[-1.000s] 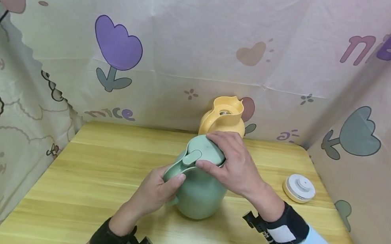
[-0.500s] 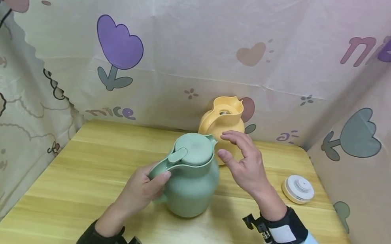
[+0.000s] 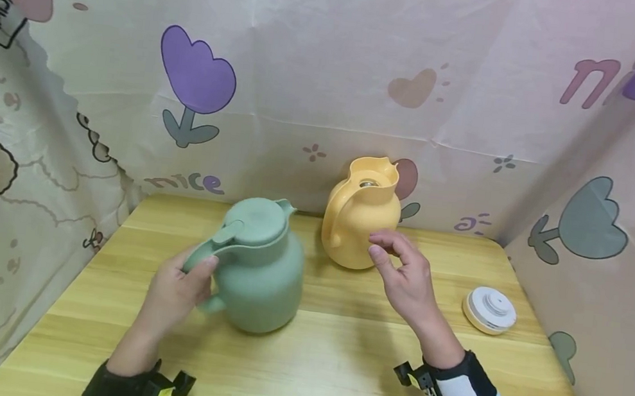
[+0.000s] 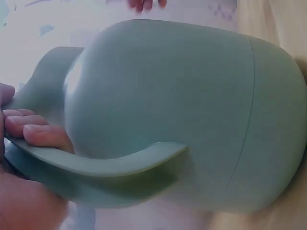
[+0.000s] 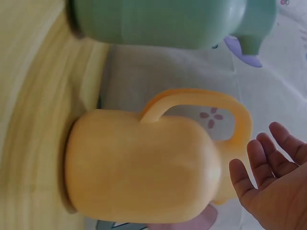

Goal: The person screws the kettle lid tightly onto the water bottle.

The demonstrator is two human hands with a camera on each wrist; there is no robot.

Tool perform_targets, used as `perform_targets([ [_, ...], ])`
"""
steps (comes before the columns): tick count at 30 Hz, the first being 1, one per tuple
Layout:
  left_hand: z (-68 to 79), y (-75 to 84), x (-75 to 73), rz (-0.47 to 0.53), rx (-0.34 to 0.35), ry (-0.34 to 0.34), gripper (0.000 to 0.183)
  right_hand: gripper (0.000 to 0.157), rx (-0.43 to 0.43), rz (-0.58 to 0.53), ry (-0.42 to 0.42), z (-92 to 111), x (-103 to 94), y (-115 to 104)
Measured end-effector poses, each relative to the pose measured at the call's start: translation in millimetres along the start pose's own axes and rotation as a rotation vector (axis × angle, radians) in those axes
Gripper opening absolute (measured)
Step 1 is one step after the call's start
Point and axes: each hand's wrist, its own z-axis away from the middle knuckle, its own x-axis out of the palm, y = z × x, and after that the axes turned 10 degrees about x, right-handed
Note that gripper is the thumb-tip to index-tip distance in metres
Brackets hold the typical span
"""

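My left hand (image 3: 177, 290) grips the handle of a green thermos jug (image 3: 263, 276), whose lid (image 3: 257, 221) is on. In the left wrist view the fingers (image 4: 45, 132) curl round the handle (image 4: 120, 165) beside the jug's body. To the right, my right hand (image 3: 408, 275) hangs in front of a yellow thermos jug (image 3: 361, 228) with relaxed fingers, holding nothing. That yellow jug stands upright with its top uncovered. In the right wrist view its handle (image 5: 206, 98) shows near the right fingertips (image 5: 237, 167), and I cannot tell whether they touch it.
A white and yellow round lid (image 3: 490, 310) lies on the wooden table (image 3: 334, 367) at the right. Behind the table hangs a printed cloth (image 3: 297, 60), close to the yellow jug. More cloth hangs at both sides.
My right hand has let go of the green jug's lid and drawn slightly away. The left hand has moved the green jug to the left, away from the yellow one.
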Motion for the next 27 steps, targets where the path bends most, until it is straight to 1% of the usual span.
perform_targets([
  [3,-4.9,-8.7,-15.3,-0.094,-0.031,0.075,0.032,0.014,0.035,-0.001,-0.002,2.0,3.3,21.2],
  [5,-9.4,-14.3,-25.6,-0.166,-0.074,0.129,0.035,0.013,0.061,-0.004,-0.003,3.4,5.4,34.4],
  [7,-14.7,-20.4,-36.2,-0.229,-0.136,0.187,0.039,0.013,0.086,-0.003,-0.005,5.3,6.6,42.0],
  [10,-23.2,-30.6,-52.0,-0.266,-0.204,0.261,0.044,0.015,0.114,-0.005,-0.013,8.2,7.8,48.5],
  [11,-25.9,-34.1,-57.3,-0.278,-0.217,0.288,0.046,0.016,0.122,-0.006,-0.017,9.2,8.1,50.5],
  [14,-34.0,-44.7,-72.7,-0.318,-0.232,0.368,0.048,0.019,0.141,-0.01,-0.025,11.6,8.8,53.7],
  [16,-39.0,-50.5,-82.5,-0.36,-0.253,0.409,0.048,0.02,0.15,-0.008,-0.026,12.9,9.0,55.6],
  [17,-41.3,-53.3,-86.9,-0.365,-0.257,0.431,0.048,0.02,0.156,-0.008,-0.026,13.4,9.1,56.3],
  [19,-46.0,-58.0,-95.2,-0.364,-0.271,0.457,0.049,0.021,0.171,-0.007,-0.025,14.2,8.8,57.5],
  [23,-52.3,-63.7,-107.8,-0.368,-0.297,0.482,0.049,0.025,0.196,-0.009,-0.028,16.0,7.9,60.7],
  [27,-55.8,-65.8,-117.4,-0.407,-0.338,0.472,0.049,0.027,0.202,-0.001,-0.016,17.2,6.7,63.2],
])
